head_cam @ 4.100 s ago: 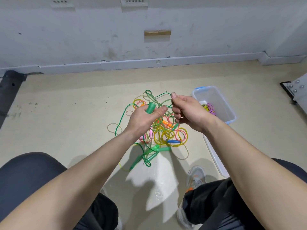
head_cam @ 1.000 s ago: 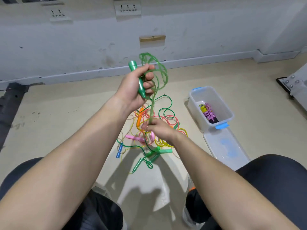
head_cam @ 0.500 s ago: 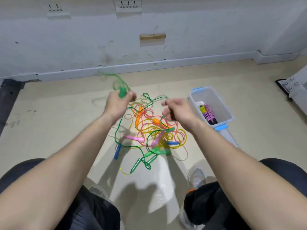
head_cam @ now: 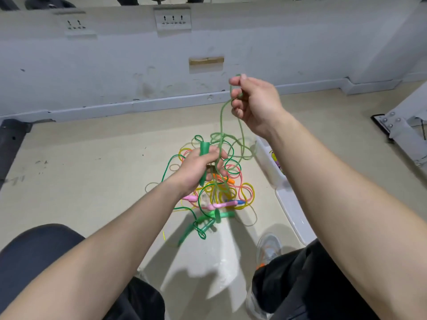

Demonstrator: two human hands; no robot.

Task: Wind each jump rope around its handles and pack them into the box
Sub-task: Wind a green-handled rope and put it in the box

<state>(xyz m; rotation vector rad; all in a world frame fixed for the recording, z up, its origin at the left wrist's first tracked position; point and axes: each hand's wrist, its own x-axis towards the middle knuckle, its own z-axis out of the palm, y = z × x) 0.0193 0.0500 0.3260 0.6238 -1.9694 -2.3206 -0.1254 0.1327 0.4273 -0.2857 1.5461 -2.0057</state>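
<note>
Since half a second ago the right hand [head_cam: 258,102] has risen from above the pile to in front of the wall, and the left hand [head_cam: 196,169] has dropped lower, over the tangle. The right hand pinches the green rope [head_cam: 221,121] between thumb and forefinger, its other fingers curled. From there the rope hangs down to the left hand, which is clenched round a green handle [head_cam: 204,147] with loose green loops spilling beside it.

Below lies the pile of ropes [head_cam: 231,195], yellow, pink, orange and green cords with their handles, on a pale beige floor [head_cam: 80,181] marked with dark specks at the left. The clear box [head_cam: 270,167] stands just right of the pile, mostly hidden behind the right forearm, with its lid [head_cam: 293,213] flat on the floor nearer the person.

A scuffed grey-white wall [head_cam: 115,65] with a baseboard [head_cam: 161,102] closes the far side. Two socket plates [head_cam: 172,19] sit high on it. A grey metal bracket [head_cam: 399,130] shows at the right edge, and a pale shoe [head_cam: 269,248] near the lid.
</note>
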